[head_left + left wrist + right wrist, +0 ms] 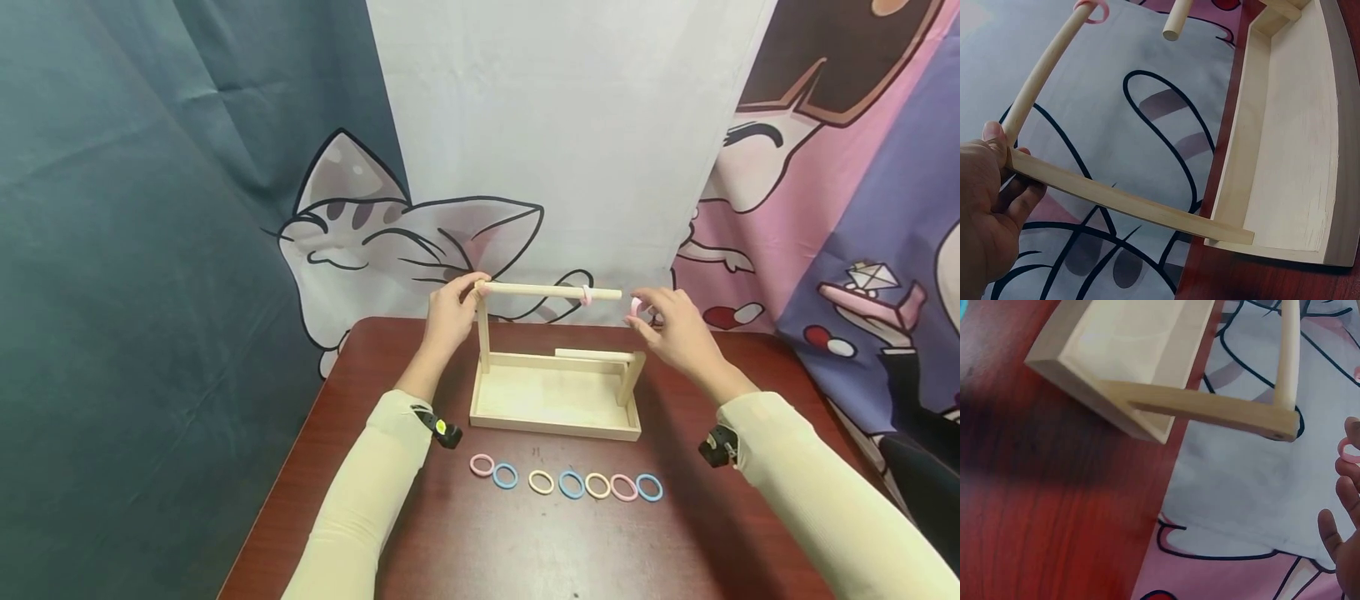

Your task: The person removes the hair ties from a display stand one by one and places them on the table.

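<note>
My left hand [450, 315] grips the top of the tall wooden post [483, 340], where the long upper rod [532, 291] joins it. A pink ring [587, 296] hangs on that rod toward its free right end. Just right of that end, my right hand [681, 332] pinches another pink ring [635, 307] between thumb and fingers, apart from the rod. Below, the shallow wooden tray [555, 429] carries the tall post at its left and a short post [632, 380] at its right. A lower rod [592, 355] with nothing on it runs left from the short post.
Several pink, blue and yellow rings, among them a blue ring [506, 487], lie in a loose row in front of the tray on the dark red table [480, 550]. A printed curtain [570, 150] hangs behind the table.
</note>
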Tool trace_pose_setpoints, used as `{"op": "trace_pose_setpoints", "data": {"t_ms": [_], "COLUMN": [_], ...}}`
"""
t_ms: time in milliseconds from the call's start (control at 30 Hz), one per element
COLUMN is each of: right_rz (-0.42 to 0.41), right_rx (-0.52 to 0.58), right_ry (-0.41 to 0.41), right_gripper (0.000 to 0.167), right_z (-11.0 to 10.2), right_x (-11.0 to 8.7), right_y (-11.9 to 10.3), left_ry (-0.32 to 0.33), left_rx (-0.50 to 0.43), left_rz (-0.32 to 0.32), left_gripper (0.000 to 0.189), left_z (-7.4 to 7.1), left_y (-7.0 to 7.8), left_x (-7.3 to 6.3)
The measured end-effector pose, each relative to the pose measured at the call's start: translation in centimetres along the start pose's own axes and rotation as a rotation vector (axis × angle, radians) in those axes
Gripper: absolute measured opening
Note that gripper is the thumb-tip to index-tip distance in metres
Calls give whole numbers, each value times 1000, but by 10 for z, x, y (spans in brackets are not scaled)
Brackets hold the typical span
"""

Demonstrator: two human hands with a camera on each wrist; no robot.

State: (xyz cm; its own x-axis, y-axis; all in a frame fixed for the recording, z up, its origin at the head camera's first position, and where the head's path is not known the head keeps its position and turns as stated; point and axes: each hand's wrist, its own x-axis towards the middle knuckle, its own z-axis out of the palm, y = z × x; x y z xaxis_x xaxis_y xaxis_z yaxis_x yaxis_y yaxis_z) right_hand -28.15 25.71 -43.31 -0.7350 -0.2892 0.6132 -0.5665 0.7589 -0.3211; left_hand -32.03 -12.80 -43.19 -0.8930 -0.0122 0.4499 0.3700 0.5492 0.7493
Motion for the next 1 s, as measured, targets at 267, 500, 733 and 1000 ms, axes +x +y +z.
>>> {"op": "trace_pose_setpoints", "data": {"t_ms": [267, 500, 733, 1000], "right_rz": [26, -31, -37, -74], "right_rx": [-37, -56, -60, -81], "right_ry": [-71, -72, -98, -127], "right_gripper": [41, 33, 29, 27], "right_z": [-7, -13, -20, -21], "right_x": [-16, -30, -46, -68], "right_y": [3, 2, 8, 11], "left_ry": [6, 1, 2, 6], "left_rx": [3, -4, -15, 4], "left_rz": [3, -1, -7, 5], "left_gripper": [32, 32, 31, 32], "left_z": [0, 1, 0, 0], "left_y": [-2, -2, -1, 0], "left_x": [0, -1, -1, 0]}}
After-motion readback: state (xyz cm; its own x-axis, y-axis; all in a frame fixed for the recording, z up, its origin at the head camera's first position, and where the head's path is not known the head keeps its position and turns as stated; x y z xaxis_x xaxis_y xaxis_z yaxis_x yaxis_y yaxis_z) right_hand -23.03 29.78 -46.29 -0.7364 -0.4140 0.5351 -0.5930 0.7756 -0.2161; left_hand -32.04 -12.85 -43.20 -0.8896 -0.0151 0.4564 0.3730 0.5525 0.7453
